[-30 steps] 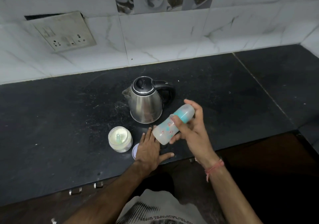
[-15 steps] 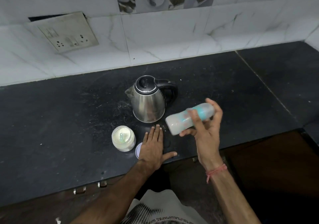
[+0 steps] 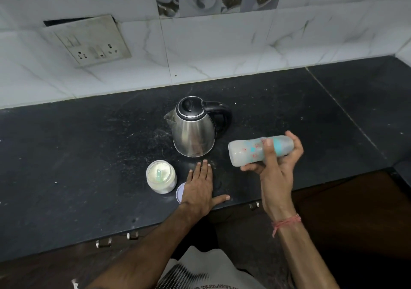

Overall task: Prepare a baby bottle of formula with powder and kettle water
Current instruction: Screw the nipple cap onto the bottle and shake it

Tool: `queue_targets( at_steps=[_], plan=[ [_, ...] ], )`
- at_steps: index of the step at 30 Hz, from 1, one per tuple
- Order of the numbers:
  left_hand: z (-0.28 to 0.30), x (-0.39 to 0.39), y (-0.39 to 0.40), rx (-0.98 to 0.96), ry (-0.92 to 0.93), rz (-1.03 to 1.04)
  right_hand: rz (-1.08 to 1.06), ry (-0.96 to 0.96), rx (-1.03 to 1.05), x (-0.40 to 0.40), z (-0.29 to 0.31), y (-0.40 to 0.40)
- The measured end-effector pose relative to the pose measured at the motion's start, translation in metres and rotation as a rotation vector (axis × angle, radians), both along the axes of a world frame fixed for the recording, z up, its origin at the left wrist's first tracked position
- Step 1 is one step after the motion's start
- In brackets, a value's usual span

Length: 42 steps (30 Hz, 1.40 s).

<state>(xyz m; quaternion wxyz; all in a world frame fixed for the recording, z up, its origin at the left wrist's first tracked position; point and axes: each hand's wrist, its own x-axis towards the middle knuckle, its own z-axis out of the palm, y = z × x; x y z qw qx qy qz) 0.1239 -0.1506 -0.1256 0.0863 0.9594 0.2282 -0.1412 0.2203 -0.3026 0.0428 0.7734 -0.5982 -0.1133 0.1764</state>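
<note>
My right hand (image 3: 275, 168) grips a baby bottle (image 3: 246, 153) that lies nearly sideways in the air, its base pointing left and its capped end inside my fingers; the contents look milky white. My left hand (image 3: 199, 188) rests flat on the black counter, fingers straight, just in front of the steel kettle (image 3: 192, 130). An open jar of formula powder (image 3: 161, 176) with a green scoop inside stands left of that hand. The jar's round lid (image 3: 179, 193) lies on the counter, partly under my left hand.
The black counter (image 3: 89, 166) runs to a marble-tiled wall with a socket plate (image 3: 93, 41) at the upper left. The counter's front edge is close to my body, with cabinet handles (image 3: 117, 239) below it. White powder specks lie around the kettle.
My right hand has swung the bottle to the right and tilted it closer to level, away from my left hand. The left hand has stayed flat on the counter.
</note>
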Motion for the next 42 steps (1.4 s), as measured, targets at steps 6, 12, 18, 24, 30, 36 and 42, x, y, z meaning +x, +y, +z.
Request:
queue_targets(
  at_steps=[6,12,18,24,30,36,42],
  plan=[
    [-0.005,-0.005,0.0,-0.034,-0.084,0.035,0.175,-0.009,-0.093,-0.014,-0.002,0.006],
    [-0.011,-0.004,-0.004,-0.147,-0.191,0.099,0.215,0.008,-0.105,-0.017,-0.005,0.01],
    [-0.023,-0.002,0.002,-0.279,-0.341,0.113,0.215,-0.011,-0.1,-0.017,-0.009,0.024],
    [-0.024,-0.005,0.0,-0.006,-0.155,0.03,0.207,0.022,-0.087,-0.016,-0.009,0.021],
    [-0.002,0.0,-0.004,-0.021,-0.044,0.042,0.139,0.243,0.013,-0.019,-0.006,0.031],
    [-0.005,0.0,-0.001,-0.047,-0.061,0.033,0.213,0.267,0.086,-0.015,0.002,0.03],
    [-0.001,0.001,-0.002,-0.034,-0.011,0.037,0.093,0.171,0.066,0.0,0.004,0.026]
  ],
)
